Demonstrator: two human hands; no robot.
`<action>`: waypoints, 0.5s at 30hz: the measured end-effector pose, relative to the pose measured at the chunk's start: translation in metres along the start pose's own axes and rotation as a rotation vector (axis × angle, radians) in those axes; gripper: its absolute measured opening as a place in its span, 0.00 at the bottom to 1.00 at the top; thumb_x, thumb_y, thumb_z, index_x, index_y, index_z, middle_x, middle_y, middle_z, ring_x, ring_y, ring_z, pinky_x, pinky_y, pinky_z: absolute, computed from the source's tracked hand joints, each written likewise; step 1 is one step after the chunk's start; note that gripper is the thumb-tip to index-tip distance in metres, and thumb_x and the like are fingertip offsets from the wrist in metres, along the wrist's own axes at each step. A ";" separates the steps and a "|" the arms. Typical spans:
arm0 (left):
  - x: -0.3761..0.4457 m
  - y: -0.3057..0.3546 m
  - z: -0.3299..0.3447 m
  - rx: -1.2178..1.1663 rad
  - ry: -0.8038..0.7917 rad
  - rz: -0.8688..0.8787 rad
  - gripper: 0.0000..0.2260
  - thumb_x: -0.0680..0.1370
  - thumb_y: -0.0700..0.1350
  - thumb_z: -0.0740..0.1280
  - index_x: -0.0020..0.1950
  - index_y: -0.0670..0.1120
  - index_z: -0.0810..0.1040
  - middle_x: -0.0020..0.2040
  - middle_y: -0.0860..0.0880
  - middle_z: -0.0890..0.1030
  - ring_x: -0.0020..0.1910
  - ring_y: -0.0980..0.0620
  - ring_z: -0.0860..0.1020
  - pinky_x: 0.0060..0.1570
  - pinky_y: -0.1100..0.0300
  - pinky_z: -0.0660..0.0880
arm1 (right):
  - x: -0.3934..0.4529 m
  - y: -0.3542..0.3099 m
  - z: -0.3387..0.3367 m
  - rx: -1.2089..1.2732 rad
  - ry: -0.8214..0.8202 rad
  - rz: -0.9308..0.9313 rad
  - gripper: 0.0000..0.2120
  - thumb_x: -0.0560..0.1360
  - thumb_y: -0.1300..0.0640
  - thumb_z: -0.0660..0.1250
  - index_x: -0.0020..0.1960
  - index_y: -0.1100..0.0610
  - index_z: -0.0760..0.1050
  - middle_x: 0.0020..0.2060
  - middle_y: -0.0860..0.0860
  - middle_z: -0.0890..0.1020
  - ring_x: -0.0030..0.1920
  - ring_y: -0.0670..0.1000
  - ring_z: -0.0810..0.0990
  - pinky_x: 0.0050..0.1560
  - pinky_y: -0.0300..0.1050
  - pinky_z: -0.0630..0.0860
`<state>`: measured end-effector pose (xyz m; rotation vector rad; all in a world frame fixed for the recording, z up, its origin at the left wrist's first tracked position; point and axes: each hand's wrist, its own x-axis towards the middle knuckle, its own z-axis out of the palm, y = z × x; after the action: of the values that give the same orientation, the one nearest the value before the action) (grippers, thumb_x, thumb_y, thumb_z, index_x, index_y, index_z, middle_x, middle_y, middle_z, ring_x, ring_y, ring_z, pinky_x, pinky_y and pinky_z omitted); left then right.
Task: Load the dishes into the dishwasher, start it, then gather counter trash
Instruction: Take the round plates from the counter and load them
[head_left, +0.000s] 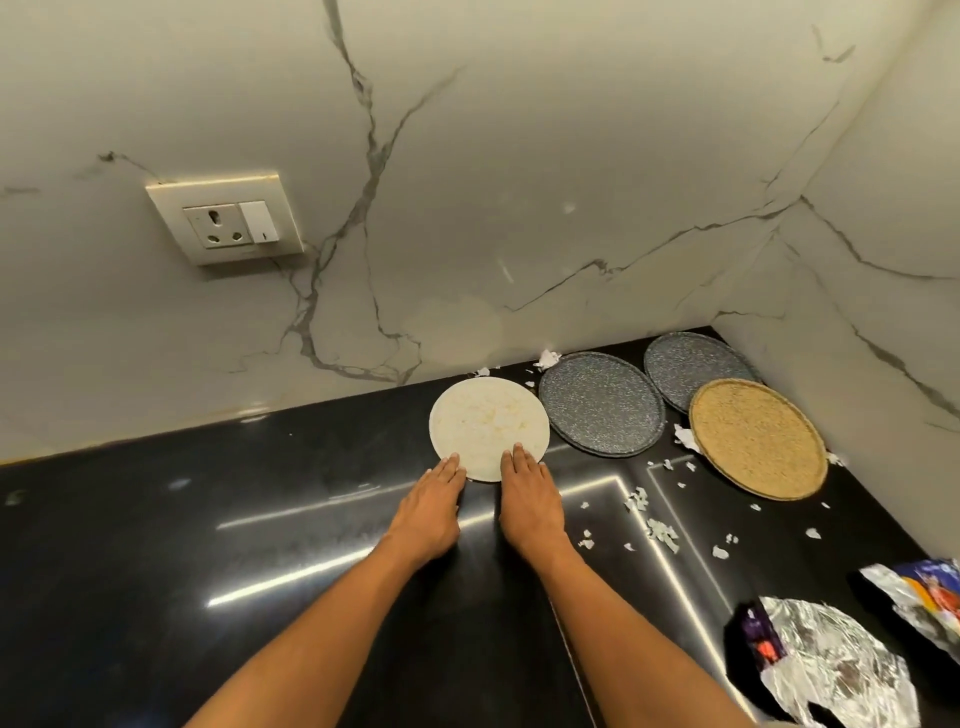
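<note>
both hands reach forward side by side over the glossy black stone counter (260, 519). the left hand (431, 501) lies flat with straight fingers, its tips touching the near rim of the round white speckled plate (488, 423) at about 7 o'clock on the plate. the right hand (527, 496) is likewise flat and straight-fingered, its fingertips resting on the same rim at about 5 o'clock. neither hand curls around anything.

the white plate sits flat near the marble wall. at 3 o'clock from it, just beside, lies a round dark grey speckled plate (602, 405); a second grey speckled plate (693, 366) lies at 2 o'clock, towards the corner, and a round tan speckled plate (758, 439) overlaps its near edge.

torn white paper scraps (660, 532) are scattered at 4 o'clock from the hands. crumpled silver foil wrappers (826, 660) lie at 5 o'clock, near the counter edge. a cream wall socket with switch (226, 221) sits at 10 o'clock.
</note>
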<state>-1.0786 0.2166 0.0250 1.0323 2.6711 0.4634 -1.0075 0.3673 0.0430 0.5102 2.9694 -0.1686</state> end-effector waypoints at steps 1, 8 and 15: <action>-0.001 -0.001 0.001 -0.005 0.005 0.000 0.31 0.79 0.39 0.62 0.82 0.45 0.56 0.83 0.47 0.52 0.81 0.51 0.51 0.78 0.58 0.46 | 0.007 0.000 0.001 -0.005 0.011 -0.017 0.30 0.82 0.63 0.57 0.81 0.62 0.51 0.81 0.60 0.54 0.81 0.58 0.54 0.80 0.52 0.52; 0.010 -0.019 -0.001 -0.018 0.064 -0.028 0.31 0.80 0.38 0.60 0.82 0.47 0.55 0.83 0.49 0.51 0.81 0.54 0.50 0.77 0.61 0.43 | 0.045 0.002 -0.002 -0.056 0.052 -0.181 0.31 0.82 0.63 0.57 0.82 0.62 0.50 0.81 0.60 0.54 0.81 0.59 0.54 0.80 0.53 0.51; 0.016 -0.020 0.003 -0.012 0.128 -0.064 0.31 0.79 0.36 0.60 0.81 0.46 0.57 0.82 0.48 0.53 0.81 0.53 0.52 0.76 0.63 0.41 | 0.059 0.034 0.009 -0.102 0.071 -0.437 0.26 0.79 0.55 0.68 0.74 0.64 0.70 0.73 0.64 0.71 0.71 0.62 0.74 0.68 0.57 0.74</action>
<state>-1.1010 0.2143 0.0127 0.9406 2.8003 0.5490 -1.0502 0.4169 0.0225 -0.1541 3.0929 -0.0371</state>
